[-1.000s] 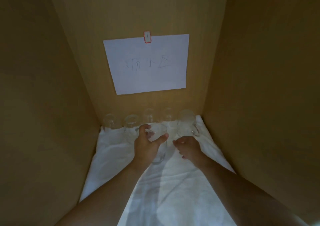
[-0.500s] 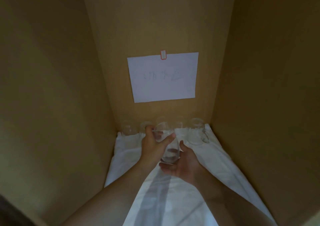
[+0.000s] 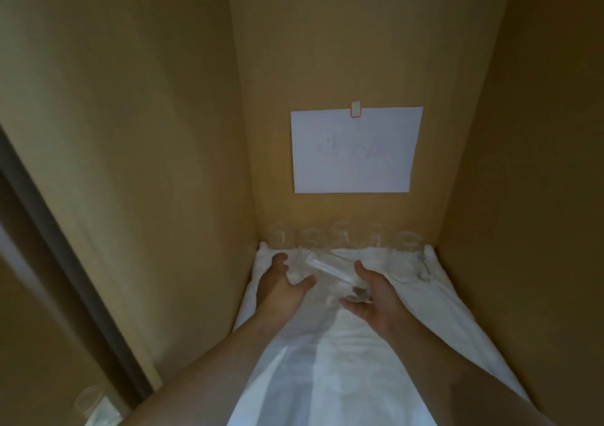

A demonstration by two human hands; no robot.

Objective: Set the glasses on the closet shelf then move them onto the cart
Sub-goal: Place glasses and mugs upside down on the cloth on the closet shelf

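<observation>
Head view, looking down into a closet bay w/ tan walls on three sides. A white cloth (image 3: 343,360) covers the shelf, prob. to cushion glass and stop it sliding.

One glass (image 3: 336,278) is off the cloth, tilted, rim toward upper left and base toward lower right. Right hand (image 3: 376,298) cups it from below at the base, palm up, fingers curled round it, so it bears the weight. Left hand (image 3: 284,283) is just beside the rim end w/ thumb and fingers spread and loosely bent; can't tell if it touches the glass, looks more like a guard or a hand-over than a hold. Glass appears empty, though blur makes that hard to confirm.

Back row (image 3: 343,239): about five clear glasses upright along the rear wall, close together, at the cloth's far edge. Lined up at the back prob. to leave the front free for reaching in. The right-most one (image 3: 407,255) is bigger and nearer, w/ what looks like a handle on its right side. All seem empty.

Paper (image 3: 354,149) taped on the rear wall above the row, faint writing, unreadable; likely a zone label.

Bottom left, outside the closet past the door frame, another glass (image 3: 88,402), blurred; may be on the cart, can't confirm.

Judgement: held glass is mid-transfer; direction, onto the shelf or off toward the cart, not clear from this alone.
</observation>
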